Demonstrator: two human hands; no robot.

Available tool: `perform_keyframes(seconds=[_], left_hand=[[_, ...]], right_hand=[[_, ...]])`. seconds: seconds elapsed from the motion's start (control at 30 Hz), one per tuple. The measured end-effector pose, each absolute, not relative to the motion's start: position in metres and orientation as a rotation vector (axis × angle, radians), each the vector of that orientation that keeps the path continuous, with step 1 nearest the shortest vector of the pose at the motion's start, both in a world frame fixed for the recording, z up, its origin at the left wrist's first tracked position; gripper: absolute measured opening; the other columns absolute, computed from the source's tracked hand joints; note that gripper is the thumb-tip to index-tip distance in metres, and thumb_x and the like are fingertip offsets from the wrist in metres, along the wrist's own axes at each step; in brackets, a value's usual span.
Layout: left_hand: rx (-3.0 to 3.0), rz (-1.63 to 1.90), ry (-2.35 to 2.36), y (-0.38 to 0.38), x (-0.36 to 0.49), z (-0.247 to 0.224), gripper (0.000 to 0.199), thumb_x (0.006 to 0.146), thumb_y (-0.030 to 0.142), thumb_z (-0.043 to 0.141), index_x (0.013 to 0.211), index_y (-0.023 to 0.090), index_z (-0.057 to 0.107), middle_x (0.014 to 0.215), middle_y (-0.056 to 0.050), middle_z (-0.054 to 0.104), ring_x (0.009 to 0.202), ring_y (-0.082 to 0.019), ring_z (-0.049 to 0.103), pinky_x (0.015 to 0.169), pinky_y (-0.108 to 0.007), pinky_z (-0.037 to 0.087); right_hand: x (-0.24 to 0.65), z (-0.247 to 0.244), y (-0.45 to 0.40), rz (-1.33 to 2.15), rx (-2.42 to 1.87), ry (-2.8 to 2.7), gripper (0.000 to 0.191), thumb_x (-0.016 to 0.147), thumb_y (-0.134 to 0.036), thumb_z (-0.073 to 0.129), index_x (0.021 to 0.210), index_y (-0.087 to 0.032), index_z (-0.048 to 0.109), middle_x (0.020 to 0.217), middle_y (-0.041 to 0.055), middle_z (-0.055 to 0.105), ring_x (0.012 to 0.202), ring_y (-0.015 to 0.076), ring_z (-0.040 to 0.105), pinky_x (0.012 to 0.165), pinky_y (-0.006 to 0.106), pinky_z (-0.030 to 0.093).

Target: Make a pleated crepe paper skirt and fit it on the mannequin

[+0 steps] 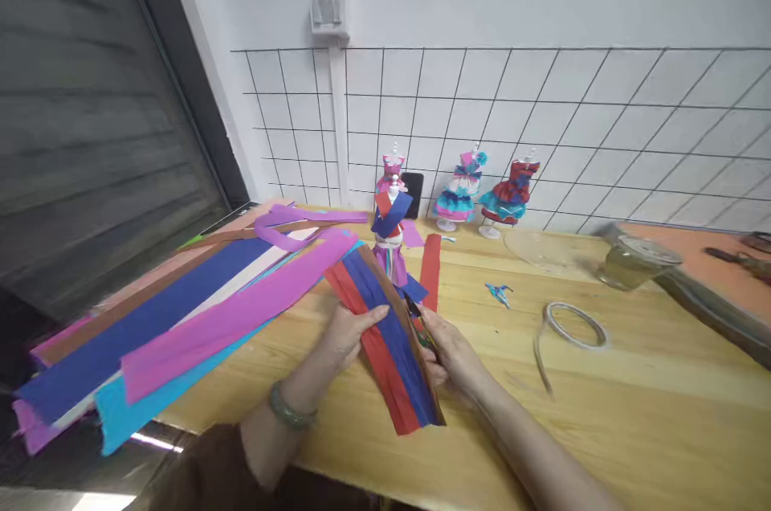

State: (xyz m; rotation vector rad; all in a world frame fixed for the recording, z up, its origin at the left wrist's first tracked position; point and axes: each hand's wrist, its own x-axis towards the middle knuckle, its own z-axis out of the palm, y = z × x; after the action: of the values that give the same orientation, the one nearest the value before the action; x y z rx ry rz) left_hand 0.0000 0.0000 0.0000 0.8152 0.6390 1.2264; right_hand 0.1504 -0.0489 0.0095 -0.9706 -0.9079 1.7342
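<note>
Layered strips of crepe paper (385,342), red, blue and brown, are pinched in my left hand (352,330), its thumb lying across the top. My right hand (446,346) is closed around scissors (415,314), whose dark blades lie against the brown edge of the strips. How far the blades are apart I cannot tell. Just beyond the strips stands a small mannequin (393,214) with red and blue paper crossed over its chest and a purple skirt. A loose red strip (430,270) and a blue scrap lie beside it.
Long crepe paper strips (229,318) fan out on the left, past the table's edge. Several dressed mannequins (461,186) and a dark phone (412,194) stand by the wall. At the right are a roll of tape (575,324), blue scraps (499,294) and a glass jar (639,260).
</note>
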Motion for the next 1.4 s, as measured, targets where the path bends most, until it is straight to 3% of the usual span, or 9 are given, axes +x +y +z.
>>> perform_keyframes(seconds=[0.27, 1.13, 1.4], left_hand=[[0.847, 1.229, 0.617, -0.0039, -0.0006, -0.0019, 0.032, 0.061, 0.012, 0.070, 0.091, 0.013, 0.059, 0.089, -0.006, 0.067, 0.079, -0.018, 0.062, 0.077, -0.036, 0.050], [0.932, 1.128, 0.596, -0.0080, 0.0037, -0.0032, 0.039, 0.062, 0.014, 0.070, 0.100, 0.013, 0.058, 0.101, -0.011, 0.064, 0.089, -0.022, 0.060, 0.087, -0.040, 0.044], [0.932, 1.110, 0.590, -0.0095, 0.0038, -0.0035, 0.043, 0.061, 0.016, 0.071, 0.102, 0.014, 0.058, 0.108, -0.012, 0.061, 0.095, -0.025, 0.058, 0.087, -0.041, 0.044]], right_hand=[[0.1512, 0.0089, -0.0491, 1.721, -0.959, -0.902, 0.043, 0.080, -0.048, 0.047, 0.117, -0.028, 0.041, 0.043, -0.0118, 0.025, 0.032, 0.0011, 0.013, 0.030, 0.011, 0.011], [0.1491, 0.0083, -0.0476, 1.741, -0.854, -0.865, 0.039, 0.080, -0.049, 0.046, 0.111, -0.025, 0.046, 0.045, -0.0109, 0.029, 0.030, 0.0006, 0.015, 0.029, 0.011, 0.012], [0.1486, 0.0133, -0.0486, 1.741, -0.849, -0.871, 0.044, 0.080, -0.048, 0.047, 0.118, -0.026, 0.042, 0.044, -0.0115, 0.027, 0.030, 0.0006, 0.014, 0.029, 0.011, 0.013]])
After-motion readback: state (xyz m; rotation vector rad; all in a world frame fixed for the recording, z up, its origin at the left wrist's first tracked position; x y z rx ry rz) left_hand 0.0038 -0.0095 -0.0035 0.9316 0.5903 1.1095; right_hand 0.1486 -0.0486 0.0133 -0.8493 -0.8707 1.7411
